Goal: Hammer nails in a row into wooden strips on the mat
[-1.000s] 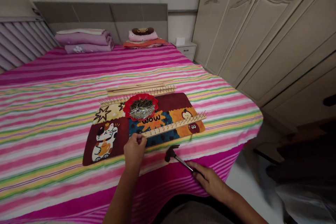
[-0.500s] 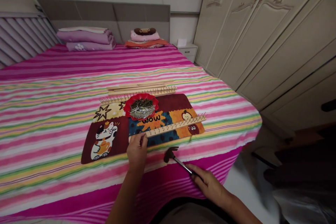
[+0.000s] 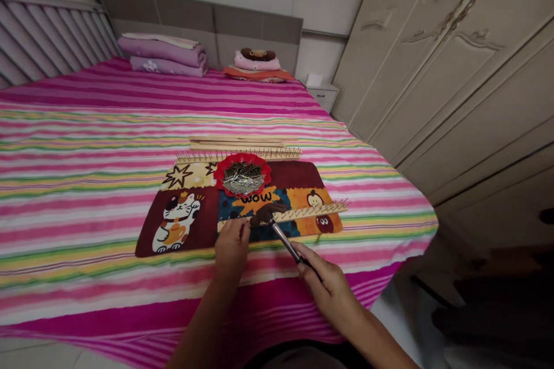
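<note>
My right hand grips the dark handle of a claw hammer. The hammer's dark head is over the near wooden strip, just right of my left fingertips, and covers part of it. A row of nails stands up along this strip to the right. At the strip's left end my left hand is closed in a pinch; whatever lies between the fingertips is too small to make out. Behind the strip, a red scalloped bowl holds many loose nails. Strip and bowl rest on a patterned mat.
Beyond the bowl lies another nail-studded strip, with several bare wooden strips behind it. Everything rests on a striped bedspread. Folded purple bedding and a pillow stack are by the headboard; a wardrobe stands right.
My right hand has brought the hammer up and left, from the near bed edge to over the strip beside my left fingers. My left hand stays at the strip's end. The view has shifted slightly.
</note>
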A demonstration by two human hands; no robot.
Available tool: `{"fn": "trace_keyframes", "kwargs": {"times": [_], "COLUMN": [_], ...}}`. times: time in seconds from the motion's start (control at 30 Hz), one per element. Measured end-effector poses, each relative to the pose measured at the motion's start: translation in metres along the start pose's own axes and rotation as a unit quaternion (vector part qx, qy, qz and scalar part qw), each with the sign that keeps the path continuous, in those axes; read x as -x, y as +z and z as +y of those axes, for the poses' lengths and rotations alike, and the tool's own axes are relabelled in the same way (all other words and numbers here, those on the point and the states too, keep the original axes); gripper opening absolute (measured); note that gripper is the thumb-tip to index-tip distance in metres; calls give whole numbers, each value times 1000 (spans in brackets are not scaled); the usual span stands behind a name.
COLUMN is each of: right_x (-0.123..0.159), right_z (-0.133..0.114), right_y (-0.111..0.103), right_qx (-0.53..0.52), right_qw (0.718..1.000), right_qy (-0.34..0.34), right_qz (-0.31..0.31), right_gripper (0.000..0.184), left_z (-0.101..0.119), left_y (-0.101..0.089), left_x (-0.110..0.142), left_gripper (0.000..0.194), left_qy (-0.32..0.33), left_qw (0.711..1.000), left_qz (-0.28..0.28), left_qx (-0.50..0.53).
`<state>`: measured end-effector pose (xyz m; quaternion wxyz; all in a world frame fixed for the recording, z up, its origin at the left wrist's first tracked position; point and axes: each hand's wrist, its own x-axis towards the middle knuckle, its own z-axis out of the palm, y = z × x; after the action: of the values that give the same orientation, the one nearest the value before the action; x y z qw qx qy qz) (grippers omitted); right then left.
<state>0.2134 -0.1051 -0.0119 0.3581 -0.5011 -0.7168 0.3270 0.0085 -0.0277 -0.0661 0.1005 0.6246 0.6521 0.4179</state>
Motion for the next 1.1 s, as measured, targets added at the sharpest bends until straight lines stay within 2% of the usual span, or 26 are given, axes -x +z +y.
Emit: {"fn": "trace_keyframes", "kwargs": {"times": [0.23,0.47,0.63,0.73,0.9,1.0,1.1], "right_x": [-15,-18,5,26,52,59,61], "right_z": [-5,-15,-13,2,46,70,83], "right_y": [7,-1,-11,-14,-15,-14,-13], "right_qx": [74,168,109,79,58,43,27], "right_qw": [993,982,992,996,993,990,988], "right_qy": [-94,-72,-56,-24,55,97,128], "right_qz": [20,-55,-22,-36,-87,-88,-82], "right_gripper": [45,45,44,42,42,45,49], "left_z": [-8,-9,-11,-13,-14,-16,-18], "left_y": [5,6,6,8,5,-8,-31], "left_x": [2,3,3,3,5,8,-2], "left_gripper": [18,18,18,19,19,23,25], "left_qy": [35,27,27,29,27,12,-3], "left_qw": [999,999,999,999,997,996,997], "left_qz": [39,32,35,38,44,52,71], "left_qx": [9,-11,19,23,57,69,41]}}
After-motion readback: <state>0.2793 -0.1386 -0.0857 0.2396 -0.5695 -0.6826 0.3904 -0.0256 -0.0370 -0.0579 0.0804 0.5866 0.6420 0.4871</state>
